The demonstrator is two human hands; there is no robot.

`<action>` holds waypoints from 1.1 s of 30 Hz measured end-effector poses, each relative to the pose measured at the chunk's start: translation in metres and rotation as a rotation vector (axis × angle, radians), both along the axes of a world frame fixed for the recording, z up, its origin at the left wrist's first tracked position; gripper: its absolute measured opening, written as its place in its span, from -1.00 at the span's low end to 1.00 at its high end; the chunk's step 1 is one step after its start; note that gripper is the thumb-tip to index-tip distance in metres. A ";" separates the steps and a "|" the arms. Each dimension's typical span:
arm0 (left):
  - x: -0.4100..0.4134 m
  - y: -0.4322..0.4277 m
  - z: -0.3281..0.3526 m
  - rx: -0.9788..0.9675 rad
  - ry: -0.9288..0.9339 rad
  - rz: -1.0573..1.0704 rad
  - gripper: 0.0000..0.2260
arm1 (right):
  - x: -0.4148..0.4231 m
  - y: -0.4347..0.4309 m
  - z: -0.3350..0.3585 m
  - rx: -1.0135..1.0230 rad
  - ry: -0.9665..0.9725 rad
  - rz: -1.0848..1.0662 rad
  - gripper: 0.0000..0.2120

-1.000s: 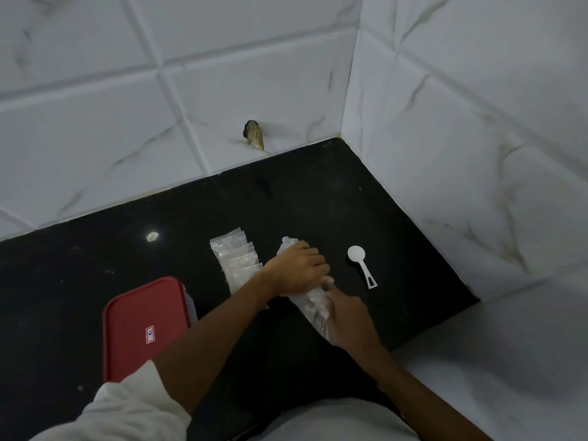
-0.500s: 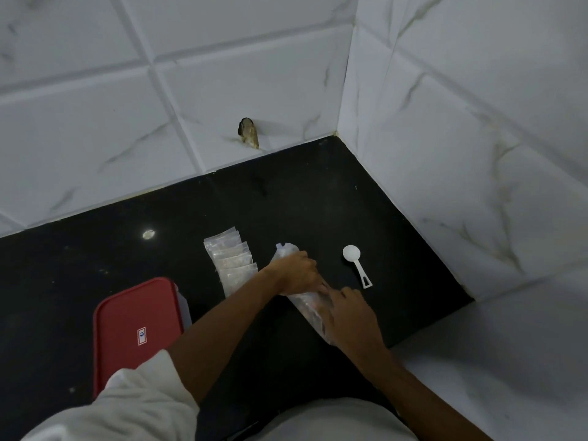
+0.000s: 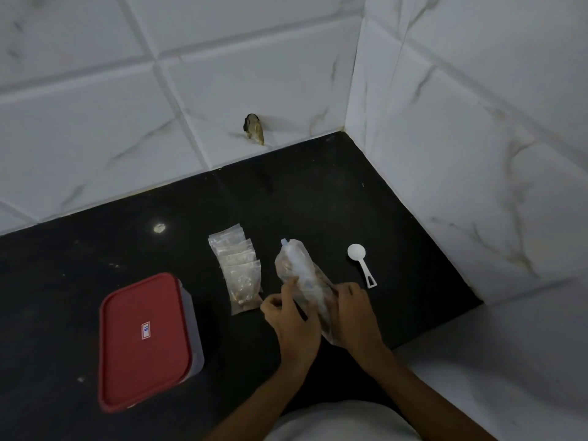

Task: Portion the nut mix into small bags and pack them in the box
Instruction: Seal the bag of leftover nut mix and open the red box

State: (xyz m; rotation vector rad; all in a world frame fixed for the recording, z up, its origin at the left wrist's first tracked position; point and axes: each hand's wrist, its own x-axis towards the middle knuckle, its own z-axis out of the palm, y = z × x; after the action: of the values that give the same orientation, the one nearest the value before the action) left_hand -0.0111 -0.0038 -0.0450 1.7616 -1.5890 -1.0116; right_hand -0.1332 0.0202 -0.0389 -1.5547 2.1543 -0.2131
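Observation:
A large clear bag of nut mix (image 3: 296,265) lies slanted on the black counter (image 3: 318,198). My left hand (image 3: 291,316) pinches its near left side and my right hand (image 3: 354,310) grips its near right side. Left of it, several small filled bags (image 3: 238,265) lie in an overlapping row. The box, clear with a red lid (image 3: 143,342), stands shut at the near left. A white plastic scoop (image 3: 361,262) lies to the right of the big bag.
White marble-look tiled walls (image 3: 222,74) close the counter at the back and right, meeting in a corner. A broken hole (image 3: 254,128) shows in the back wall tile. The counter's right end stops at a white ledge (image 3: 509,361).
My left hand has slid from the far end of the big bag down to its near end, uncovering the bag. My right hand stays at the near end.

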 end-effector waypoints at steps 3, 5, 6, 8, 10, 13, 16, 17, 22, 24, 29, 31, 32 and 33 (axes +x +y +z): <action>-0.004 -0.010 -0.006 0.092 0.113 -0.019 -0.48 | -0.007 -0.008 -0.002 -0.044 -0.187 -0.040 -0.12; -0.006 -0.015 -0.012 0.090 0.148 -0.021 -0.46 | -0.014 -0.013 -0.006 -0.047 -0.258 -0.010 -0.24; -0.008 -0.016 -0.013 0.094 0.152 -0.003 -0.46 | -0.016 -0.014 -0.009 -0.062 -0.282 0.012 -0.31; -0.011 -0.020 -0.012 0.087 0.166 0.021 -0.47 | -0.020 -0.016 -0.016 -0.096 -0.326 0.046 -0.41; -0.016 -0.024 -0.006 0.083 0.179 0.026 -0.50 | -0.020 -0.018 -0.018 -0.130 -0.339 0.049 -0.49; -0.023 -0.038 -0.001 0.064 0.153 0.039 -0.54 | -0.018 -0.029 -0.014 -0.195 -0.352 0.022 -0.54; -0.027 -0.052 0.003 0.004 0.102 -0.003 -0.55 | -0.013 -0.044 -0.013 -0.260 -0.316 -0.019 -0.51; -0.027 -0.056 0.003 -0.034 0.077 -0.038 -0.57 | -0.011 -0.048 -0.013 -0.270 -0.258 -0.031 -0.49; -0.018 -0.059 0.007 -0.390 -0.274 -0.302 -0.44 | 0.002 -0.043 0.002 -0.350 0.147 0.147 -0.37; -0.011 -0.070 -0.007 -0.452 -0.482 -0.603 -0.38 | 0.000 -0.036 -0.006 -0.271 0.170 0.243 -0.19; -0.011 -0.092 -0.016 -0.297 -0.607 -0.701 -0.40 | -0.005 -0.021 -0.024 -0.182 0.210 0.342 -0.18; -0.013 -0.101 -0.016 -0.297 -0.702 -0.739 -0.40 | 0.000 -0.014 -0.020 -0.207 0.186 0.328 -0.31; -0.014 -0.105 -0.017 -0.307 -0.757 -0.758 -0.41 | 0.001 -0.011 -0.020 -0.198 0.176 0.325 -0.34; -0.015 -0.107 -0.019 -0.309 -0.808 -0.773 -0.42 | 0.001 -0.009 -0.021 -0.185 0.168 0.325 -0.35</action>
State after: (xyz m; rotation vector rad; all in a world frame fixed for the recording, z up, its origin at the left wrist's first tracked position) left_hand -0.0259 -0.1109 -0.0636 1.4018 -2.8799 -0.2558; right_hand -0.1320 0.0113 -0.0597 -2.0674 2.0093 -0.1825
